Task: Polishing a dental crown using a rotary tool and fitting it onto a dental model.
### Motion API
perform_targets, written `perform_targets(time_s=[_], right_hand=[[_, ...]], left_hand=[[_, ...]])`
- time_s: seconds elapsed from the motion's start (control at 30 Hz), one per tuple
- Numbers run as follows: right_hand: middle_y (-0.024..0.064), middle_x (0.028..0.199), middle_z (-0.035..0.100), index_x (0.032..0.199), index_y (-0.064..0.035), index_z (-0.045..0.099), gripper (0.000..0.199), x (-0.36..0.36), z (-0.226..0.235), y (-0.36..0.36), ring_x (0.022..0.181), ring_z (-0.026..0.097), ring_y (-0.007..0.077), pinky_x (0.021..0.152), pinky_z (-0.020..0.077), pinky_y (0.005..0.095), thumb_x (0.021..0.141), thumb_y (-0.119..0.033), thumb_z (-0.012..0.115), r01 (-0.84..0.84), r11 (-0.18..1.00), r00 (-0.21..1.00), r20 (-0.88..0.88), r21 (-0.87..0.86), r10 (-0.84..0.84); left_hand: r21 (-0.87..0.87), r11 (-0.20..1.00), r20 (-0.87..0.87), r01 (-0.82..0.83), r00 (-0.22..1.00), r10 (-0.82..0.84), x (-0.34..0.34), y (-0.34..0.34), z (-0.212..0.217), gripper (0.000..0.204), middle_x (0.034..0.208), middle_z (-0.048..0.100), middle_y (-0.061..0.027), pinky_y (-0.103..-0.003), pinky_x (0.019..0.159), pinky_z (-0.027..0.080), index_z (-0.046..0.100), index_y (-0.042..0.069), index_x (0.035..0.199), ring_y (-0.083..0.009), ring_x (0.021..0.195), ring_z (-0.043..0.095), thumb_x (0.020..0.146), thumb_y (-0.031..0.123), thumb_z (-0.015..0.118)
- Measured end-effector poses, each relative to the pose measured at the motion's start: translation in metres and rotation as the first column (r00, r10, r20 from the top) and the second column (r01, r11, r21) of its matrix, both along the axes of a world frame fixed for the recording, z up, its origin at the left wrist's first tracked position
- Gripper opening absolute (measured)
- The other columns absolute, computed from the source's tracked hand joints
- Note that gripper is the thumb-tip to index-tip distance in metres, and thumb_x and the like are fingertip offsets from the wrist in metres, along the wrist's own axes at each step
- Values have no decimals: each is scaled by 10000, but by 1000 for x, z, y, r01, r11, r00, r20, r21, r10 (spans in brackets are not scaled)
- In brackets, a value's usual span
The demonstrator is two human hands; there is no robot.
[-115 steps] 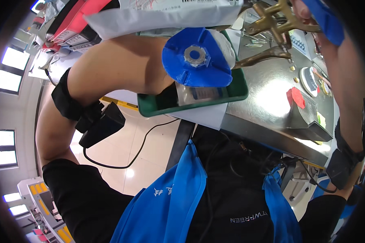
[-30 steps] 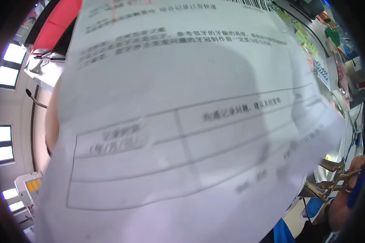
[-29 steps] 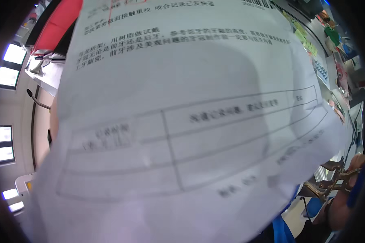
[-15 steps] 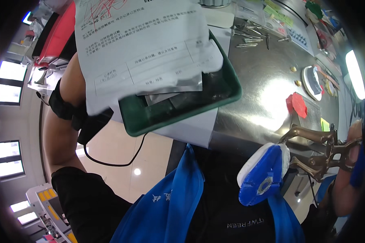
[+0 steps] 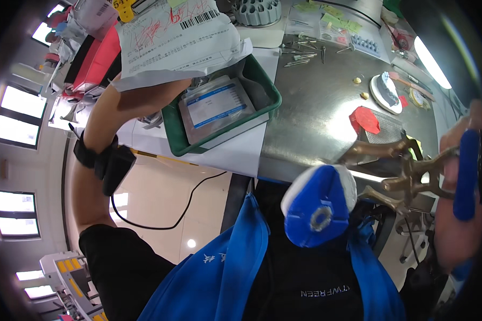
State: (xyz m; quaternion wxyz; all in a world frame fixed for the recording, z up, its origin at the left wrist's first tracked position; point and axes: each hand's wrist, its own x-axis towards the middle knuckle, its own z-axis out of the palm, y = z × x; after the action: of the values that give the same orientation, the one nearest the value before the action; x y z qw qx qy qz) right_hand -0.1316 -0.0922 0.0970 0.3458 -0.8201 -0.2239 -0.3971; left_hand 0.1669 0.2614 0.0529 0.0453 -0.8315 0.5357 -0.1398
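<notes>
A slack grip by the right hand (image 5: 451, 169) could, in my judgement, let the brass frame (image 5: 409, 179) tip and knock its white plaster (image 5: 349, 184) against the metal table (image 5: 305, 136). The frame is held in that hand's closed fingers, well apart from the left hand (image 5: 171, 92), largely hidden under the printed sheet (image 5: 168, 56) near the green tray (image 5: 178, 140); its grip cannot be told.

Sideways brass articulator (image 5: 411, 174); creased printed sheet (image 5: 171, 48)
</notes>
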Motion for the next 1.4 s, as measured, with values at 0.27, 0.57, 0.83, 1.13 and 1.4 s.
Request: perform_targets(time_s=[0.27,0.57,0.83,1.13,1.4], right_hand=[[53,1136,690,1225,-72,673,230,83,3,27,878,596,96,788,495,267,1017,-156,624,512,598,859,368,-617,-356],[15,999,685,1170,-26,670,299,223,-1,130,841,574,68,779,463,240,1002,-271,638,-416,898,838,-322,144,440],[21,1210,682,1154,-73,683,325,264,-17,134,1108,604,109,981,457,278,1015,-364,651,-558,817,624,-577,142,527],[138,912,697,1053,-70,592,460,261,-18,137,822,681,305,752,554,410,1001,-526,579,175,766,984,136,-619,-114],[107,708,609,1120,-36,605,320,228,-1,144,640,623,276,636,517,383,965,-315,627,259,673,879,-119,-692,-461]], left_hand=[[-361,707,-599,-609,732,325,-101,53,22,164,705,534,-26,-296,568,349,617,3,943,-98,619,393,965,68,468],[-835,515,-153,-195,980,123,-131,-9,-45,220,666,555,-91,-348,538,431,710,44,927,-237,551,543,786,-17,552],[-633,759,-77,-152,988,133,-116,3,-40,48,624,536,-70,-402,534,465,627,68,687,-275,603,594,727,86,647],[-461,888,-140,-4,988,-68,-81,36,-27,142,657,583,-115,-430,567,475,699,25,748,-314,606,583,672,52,582],[-933,337,-199,-126,961,-191,-53,64,-65,182,655,512,-79,-303,538,367,547,-26,710,-146,584,484,845,73,478]])
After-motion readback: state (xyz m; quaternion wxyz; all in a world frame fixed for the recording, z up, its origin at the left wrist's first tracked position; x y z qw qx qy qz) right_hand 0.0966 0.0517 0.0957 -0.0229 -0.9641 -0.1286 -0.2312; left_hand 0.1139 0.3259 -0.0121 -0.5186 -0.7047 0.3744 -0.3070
